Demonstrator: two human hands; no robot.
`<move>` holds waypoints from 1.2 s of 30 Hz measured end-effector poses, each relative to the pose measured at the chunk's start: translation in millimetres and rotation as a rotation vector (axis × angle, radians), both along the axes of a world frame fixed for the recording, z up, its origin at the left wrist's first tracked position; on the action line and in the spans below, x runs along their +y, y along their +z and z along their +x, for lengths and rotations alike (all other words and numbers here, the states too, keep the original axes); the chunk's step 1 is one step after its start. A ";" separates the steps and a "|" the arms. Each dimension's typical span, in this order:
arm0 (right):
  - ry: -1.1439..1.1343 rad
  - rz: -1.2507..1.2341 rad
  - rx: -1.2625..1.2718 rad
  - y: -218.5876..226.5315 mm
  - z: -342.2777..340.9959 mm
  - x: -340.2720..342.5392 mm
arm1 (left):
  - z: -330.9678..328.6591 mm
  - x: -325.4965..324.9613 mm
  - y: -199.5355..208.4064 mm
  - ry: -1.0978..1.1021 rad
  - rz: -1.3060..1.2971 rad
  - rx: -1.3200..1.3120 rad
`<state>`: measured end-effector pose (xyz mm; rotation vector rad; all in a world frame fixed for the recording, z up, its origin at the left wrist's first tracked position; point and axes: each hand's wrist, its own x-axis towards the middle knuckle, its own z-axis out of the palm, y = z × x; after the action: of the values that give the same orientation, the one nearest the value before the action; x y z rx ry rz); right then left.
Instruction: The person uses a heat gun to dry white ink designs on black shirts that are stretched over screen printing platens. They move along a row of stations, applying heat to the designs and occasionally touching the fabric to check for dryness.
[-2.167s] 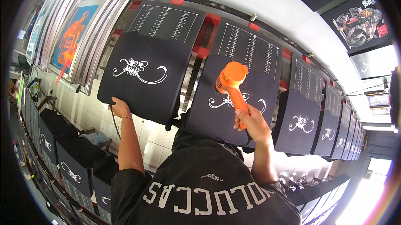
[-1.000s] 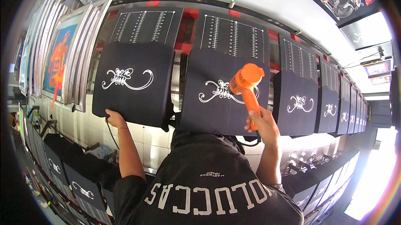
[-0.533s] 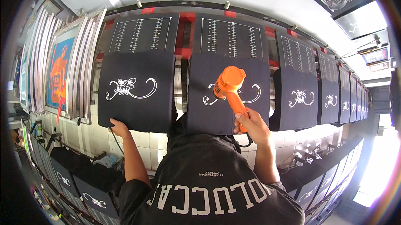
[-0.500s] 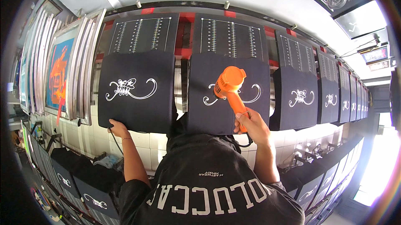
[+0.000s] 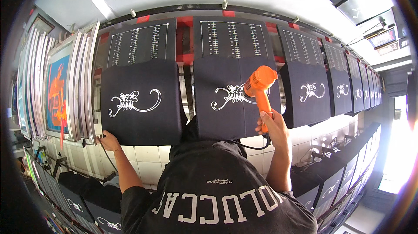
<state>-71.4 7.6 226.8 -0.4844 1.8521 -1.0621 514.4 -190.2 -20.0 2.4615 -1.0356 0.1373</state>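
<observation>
My right hand [image 5: 275, 127] is wrapped round the handle of an orange hair dryer [image 5: 263, 78]. The dryer is above a black fabric piece [image 5: 217, 123] on the middle board, covering the right part of its white curling print [image 5: 230, 97]. A black cord [image 5: 260, 147] runs from the bottom of the handle towards my body. At the near left corner of the left black fabric piece [image 5: 143, 125], my left hand [image 5: 109, 141] is closed on a thin black cord [image 5: 107, 158]. That left piece bears the same white print [image 5: 129, 101], fully in sight.
More printed black pieces [image 5: 310, 103] on boards stretch away to the right. Framed screens [image 5: 87, 86] stand upright at the left. A dark rail [image 5: 183, 8] runs behind the boards. Behind me is a second row of boards with black printed pieces [image 5: 320, 190].
The hair dryer has moved right across the middle print, uncovering its centre. My left hand has shifted slightly left and down in the view. The whole view has shifted a little.
</observation>
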 end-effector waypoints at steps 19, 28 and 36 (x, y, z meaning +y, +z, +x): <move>-0.043 0.001 0.002 1.0 3.5 21.5 | -16.6 -2.5 16.8 -0.021 0.019 0.023; -0.055 -0.069 -0.089 -3.6 7.8 17.3 | -25.4 0.1 24.2 0.009 0.018 0.057; 0.002 -0.009 -0.032 1.9 17.1 -0.7 | -24.6 -1.8 19.8 -0.007 -0.005 0.047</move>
<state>-54.3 6.9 228.7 -0.4718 1.8192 -1.0710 489.8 -192.0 -0.2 2.4445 -1.0221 0.0798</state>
